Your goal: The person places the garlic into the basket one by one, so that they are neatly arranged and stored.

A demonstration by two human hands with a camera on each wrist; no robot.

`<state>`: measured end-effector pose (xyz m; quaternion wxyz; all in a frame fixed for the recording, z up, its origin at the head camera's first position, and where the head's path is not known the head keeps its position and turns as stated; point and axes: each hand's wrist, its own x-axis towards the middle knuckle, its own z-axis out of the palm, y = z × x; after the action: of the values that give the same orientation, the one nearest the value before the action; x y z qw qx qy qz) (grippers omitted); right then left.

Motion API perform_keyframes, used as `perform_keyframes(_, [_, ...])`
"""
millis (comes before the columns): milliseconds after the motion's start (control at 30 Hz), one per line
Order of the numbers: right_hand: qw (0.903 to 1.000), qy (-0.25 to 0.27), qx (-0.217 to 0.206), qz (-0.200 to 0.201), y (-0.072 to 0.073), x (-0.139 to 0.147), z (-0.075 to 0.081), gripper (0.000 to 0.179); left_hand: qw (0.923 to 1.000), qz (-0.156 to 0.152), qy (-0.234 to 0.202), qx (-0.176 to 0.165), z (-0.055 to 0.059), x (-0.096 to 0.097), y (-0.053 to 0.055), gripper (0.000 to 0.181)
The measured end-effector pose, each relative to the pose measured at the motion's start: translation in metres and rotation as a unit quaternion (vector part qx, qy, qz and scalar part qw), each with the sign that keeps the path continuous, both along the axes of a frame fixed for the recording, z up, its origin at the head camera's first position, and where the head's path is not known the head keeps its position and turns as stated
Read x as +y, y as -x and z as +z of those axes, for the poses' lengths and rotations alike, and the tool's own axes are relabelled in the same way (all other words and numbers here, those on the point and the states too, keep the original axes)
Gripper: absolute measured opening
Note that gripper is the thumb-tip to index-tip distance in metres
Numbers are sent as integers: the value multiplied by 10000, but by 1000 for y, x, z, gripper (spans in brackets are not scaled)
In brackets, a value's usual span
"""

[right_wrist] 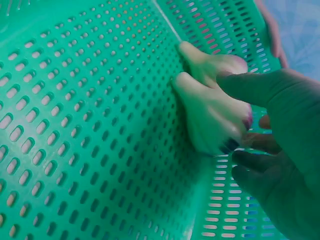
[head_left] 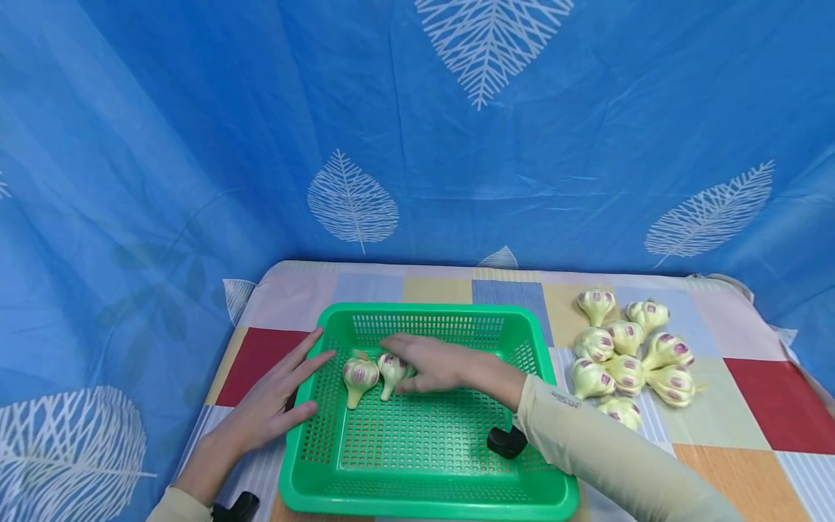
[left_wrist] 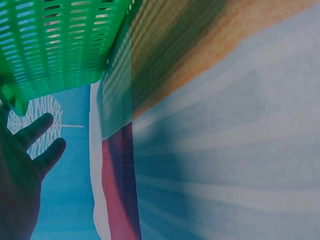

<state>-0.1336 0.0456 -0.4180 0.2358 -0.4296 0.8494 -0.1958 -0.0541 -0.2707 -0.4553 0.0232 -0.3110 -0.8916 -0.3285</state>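
Observation:
Two garlic bulbs, white with purple streaks, lie side by side in a green plastic basket [head_left: 424,511]. The left bulb [head_left: 360,374] stands apart from both hands. Over the right bulb [head_left: 392,371] reaches my right hand [head_left: 433,362], fingers extended and thumb spread. In the right wrist view its thumb [right_wrist: 250,87] overlaps the nearer bulb [right_wrist: 212,117], with fingertips right beside the purple end. My left hand [head_left: 270,402] is at the basket's left rim, fingers spread and holding nothing; the left wrist view shows it beside the basket's perforated wall [left_wrist: 60,45].
Several more garlic bulbs [head_left: 625,373] lie in a loose cluster on the patchwork tablecloth [head_left: 737,428], right of the basket. A blue curtain [head_left: 417,130] with white leaf prints hangs behind and to the left. My right forearm crosses the basket's right rim.

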Motion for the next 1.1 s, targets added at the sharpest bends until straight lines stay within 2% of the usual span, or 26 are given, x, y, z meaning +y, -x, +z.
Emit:
perform_keyframes(300, [9999,12,83,-126,-4,19,24,82,10000,-29,-15,-11,-1,0,1,76])
perform_keyframes(533, [9973,419,154,-581,-15,53,43,85,10000,14,-21,-31,1,0,0,77])
perform_keyframes(867, [9838,916,983,-1186,-47,124,43,82,9999,85,37,-49,0,1,0,77])
perform_keyframes(1033, [9742,1045,1198,-1602,-62,157,37,85,10000,57,40,17,1,0,0,77])
perform_keyframes(1100, [9702,1094,1161,-1823,-68,171,34,88,10000,53,49,27,1,0,0,78])
